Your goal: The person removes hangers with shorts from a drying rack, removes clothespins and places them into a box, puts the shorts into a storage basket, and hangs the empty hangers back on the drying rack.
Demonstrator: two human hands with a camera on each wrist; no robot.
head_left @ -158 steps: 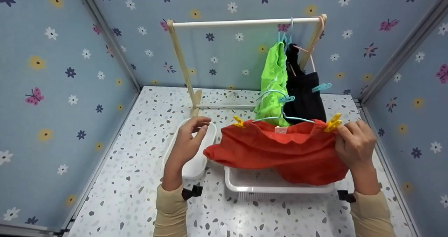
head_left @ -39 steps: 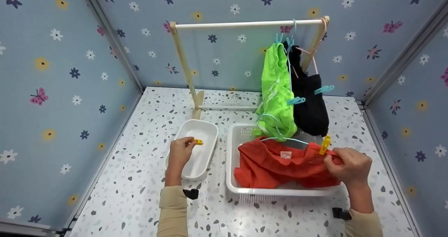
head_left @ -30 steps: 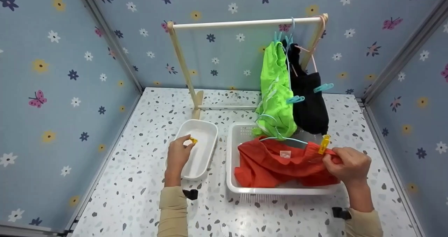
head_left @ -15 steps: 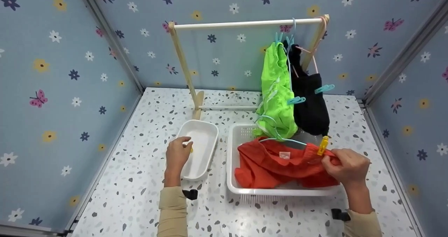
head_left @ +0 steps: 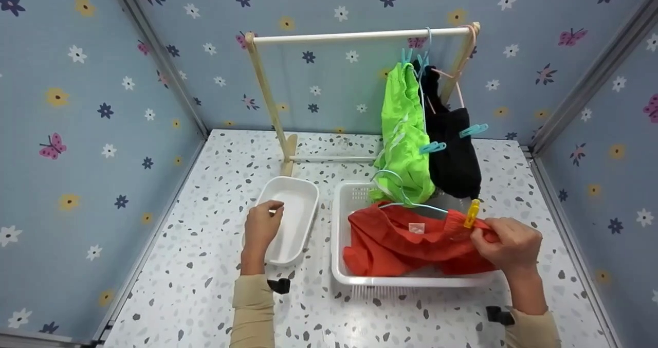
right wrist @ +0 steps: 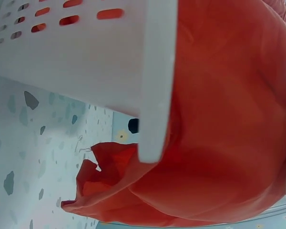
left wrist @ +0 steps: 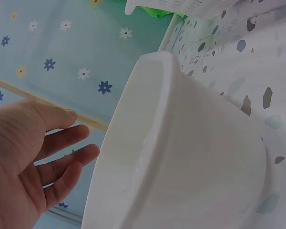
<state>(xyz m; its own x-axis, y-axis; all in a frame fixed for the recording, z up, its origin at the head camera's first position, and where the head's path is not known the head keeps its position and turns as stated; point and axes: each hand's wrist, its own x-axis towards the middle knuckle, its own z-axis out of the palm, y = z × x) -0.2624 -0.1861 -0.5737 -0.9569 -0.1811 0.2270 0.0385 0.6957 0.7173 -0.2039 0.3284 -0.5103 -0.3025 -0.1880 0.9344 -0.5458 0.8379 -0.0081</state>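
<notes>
My left hand point(head_left: 262, 227) hovers over the white tray point(head_left: 303, 224), its fingers loosely bent. In the left wrist view nothing lies between those fingers, beside the tray's rim point(left wrist: 169, 95). My right hand point(head_left: 514, 242) pinches the waistband corner of red shorts point(head_left: 398, 245), which lie partly in a white basket point(head_left: 336, 250). Near that corner a yellow clothespin point(head_left: 472, 213) clips the waistband. A light-blue hanger point(head_left: 406, 199) sits at the waistband, its left side free of any clothespin. Red cloth point(right wrist: 219, 119) spills over the basket's rim point(right wrist: 157, 86) in the right wrist view.
Behind the basket stands a drying rack point(head_left: 360, 36). Green shorts point(head_left: 403, 132) and a black garment point(head_left: 455, 155) hang at its right end with light-blue clothespins point(head_left: 433, 147). Patterned walls point(head_left: 67, 173) close in the speckled tabletop point(head_left: 195, 266).
The red shorts have come down into the basket, and the left yellow clothespin is off them. My left hand carried that clothespin to the tray and let it go; it is out of sight now.
</notes>
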